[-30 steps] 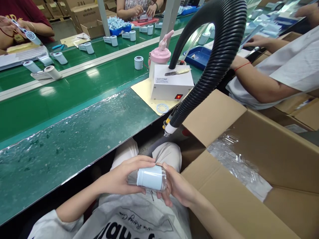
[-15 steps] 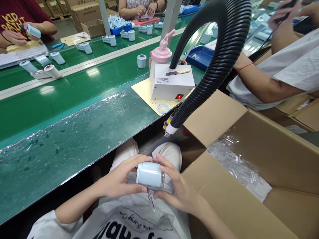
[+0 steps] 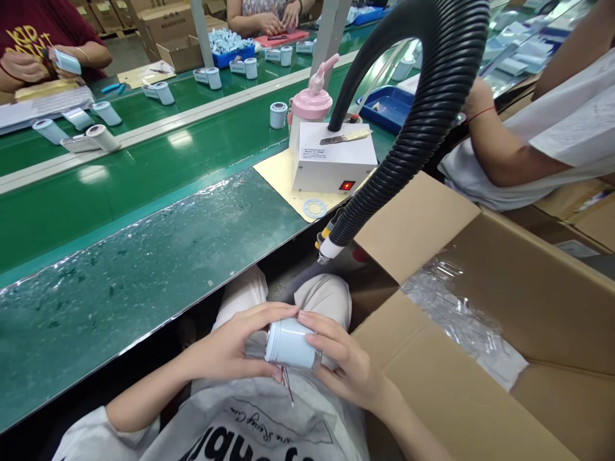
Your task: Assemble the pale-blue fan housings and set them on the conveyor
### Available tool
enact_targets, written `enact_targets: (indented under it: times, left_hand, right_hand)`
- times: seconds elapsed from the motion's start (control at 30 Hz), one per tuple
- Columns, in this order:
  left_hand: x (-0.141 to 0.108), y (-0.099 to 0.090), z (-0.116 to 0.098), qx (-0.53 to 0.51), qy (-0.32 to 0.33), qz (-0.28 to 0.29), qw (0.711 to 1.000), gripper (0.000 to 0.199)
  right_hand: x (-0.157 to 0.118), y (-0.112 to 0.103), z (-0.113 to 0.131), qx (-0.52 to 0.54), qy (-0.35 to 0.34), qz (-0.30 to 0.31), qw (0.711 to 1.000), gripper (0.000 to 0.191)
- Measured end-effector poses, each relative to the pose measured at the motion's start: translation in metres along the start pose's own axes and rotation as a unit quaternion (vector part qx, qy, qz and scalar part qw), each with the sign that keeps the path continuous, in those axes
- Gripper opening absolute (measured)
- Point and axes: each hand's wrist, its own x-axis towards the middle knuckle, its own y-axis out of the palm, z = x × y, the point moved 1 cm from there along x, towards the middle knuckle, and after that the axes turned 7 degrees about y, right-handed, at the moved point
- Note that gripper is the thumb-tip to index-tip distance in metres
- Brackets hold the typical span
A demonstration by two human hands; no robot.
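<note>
Over my lap I hold a light-blue cylindrical housing (image 3: 291, 344) on its side between both hands. My left hand (image 3: 243, 344) grips its left end, fingers over the top and thumb below. My right hand (image 3: 343, 356) wraps the right end, where a clear rim shows partly behind the fingers. Thin red and black wires (image 3: 288, 385) hang from beneath the housing. Beyond my knees, the metal-tipped white nozzle (image 3: 329, 250) of a black corrugated hose (image 3: 408, 137) points down past the table edge.
A white box (image 3: 334, 160) with a lit red switch and a knife on top stands on a yellow sheet, near a pink-lidded bottle (image 3: 312, 102). An open carton (image 3: 542, 307) with clear plastic is at right. Similar blue parts line the green conveyor (image 3: 144, 150). Co-workers sit around.
The housing has shifted slightly right and tilted. My right hand has closed further around its end, with the fingers now over the top. A co-worker's arm at right has lowered.
</note>
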Motion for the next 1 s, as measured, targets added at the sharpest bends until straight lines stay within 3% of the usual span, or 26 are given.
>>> enact_targets:
  times: [0.13, 0.27, 0.43, 0.6, 0.77, 1.0]
  left_hand:
    - [0.001, -0.001, 0.003, -0.006, 0.006, 0.010, 1.000, 0.084]
    - [0.006, 0.001, 0.016, -0.082, -0.044, -0.006, 0.996, 0.083]
    - [0.039, 0.011, 0.065, -0.302, -0.100, -0.087, 0.944, 0.087]
    - [0.090, 0.012, 0.108, -0.329, -0.084, -0.109, 0.934, 0.088]
    - [0.101, 0.006, 0.116, -0.310, -0.091, -0.094, 0.942, 0.083]
    - [0.054, 0.000, 0.085, -0.265, -0.112, -0.074, 0.955, 0.080]
  right_hand:
    - [-0.005, 0.001, -0.001, 0.010, 0.027, -0.004, 1.000, 0.065]
    - [-0.016, 0.007, -0.013, -0.014, 0.009, -0.040, 0.999, 0.064]
    - [-0.028, 0.025, -0.058, -0.060, 0.069, -0.184, 0.979, 0.044]
    - [-0.023, 0.031, -0.103, -0.079, 0.106, -0.266, 0.955, 0.043]
    - [-0.015, 0.022, -0.115, -0.054, 0.113, -0.258, 0.958, 0.042]
    - [-0.012, 0.008, -0.085, 0.021, 0.058, -0.162, 0.985, 0.041]
